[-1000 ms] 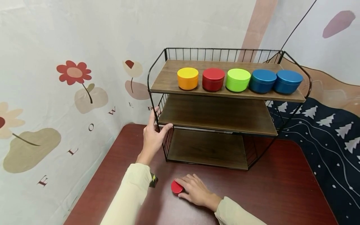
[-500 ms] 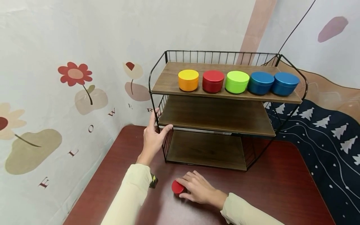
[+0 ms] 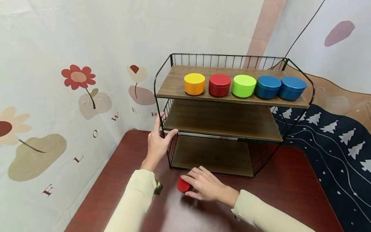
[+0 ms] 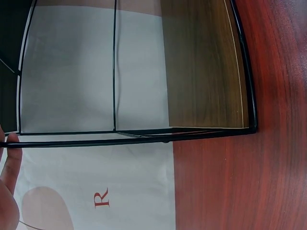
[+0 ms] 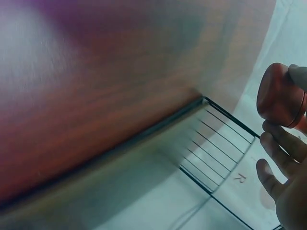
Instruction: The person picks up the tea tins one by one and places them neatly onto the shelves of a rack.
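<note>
My left hand holds the left post of a black wire shelf rack, with the thumb in front at the middle shelf's corner. In the left wrist view, fingertips show at the rack's dark bar. Just in front of the rack, my right hand grips a small round red tin from its right side. A shadow under the tin shows it raised off the table. The right wrist view shows the tin tilted, between thumb and fingers.
On the top shelf stand a yellow tin, a red tin, a green tin and two blue tins in a row. A small dark item shows beside the left sleeve. Printed cloth walls enclose the reddish table.
My right hand has lifted the red tin off the table and moved it slightly towards the rack. The left hand stays at the post. The head view has shifted a little.
</note>
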Motion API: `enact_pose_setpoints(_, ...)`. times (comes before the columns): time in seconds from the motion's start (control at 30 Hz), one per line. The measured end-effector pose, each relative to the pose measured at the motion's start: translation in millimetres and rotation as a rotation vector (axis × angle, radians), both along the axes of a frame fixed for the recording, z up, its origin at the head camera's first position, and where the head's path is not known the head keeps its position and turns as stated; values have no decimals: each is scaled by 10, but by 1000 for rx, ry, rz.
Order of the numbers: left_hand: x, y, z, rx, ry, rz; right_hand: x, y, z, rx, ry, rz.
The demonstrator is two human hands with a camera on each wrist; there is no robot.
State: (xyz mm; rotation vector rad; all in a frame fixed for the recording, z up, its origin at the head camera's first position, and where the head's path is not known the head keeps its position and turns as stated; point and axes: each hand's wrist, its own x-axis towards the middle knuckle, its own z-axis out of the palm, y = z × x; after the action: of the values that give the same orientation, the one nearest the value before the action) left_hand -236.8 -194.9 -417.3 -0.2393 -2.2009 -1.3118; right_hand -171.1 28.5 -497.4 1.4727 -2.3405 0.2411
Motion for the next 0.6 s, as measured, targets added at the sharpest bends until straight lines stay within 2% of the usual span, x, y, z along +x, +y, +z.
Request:
enact_pose_setpoints(0.37, 13, -16, 0, -14, -4, 16, -90, 16, 396, -43, 108, 44)
enact_pose_setpoints(0.6, 6, -11, -3, -20, -5, 22, -139, 11, 676, -76, 112, 41)
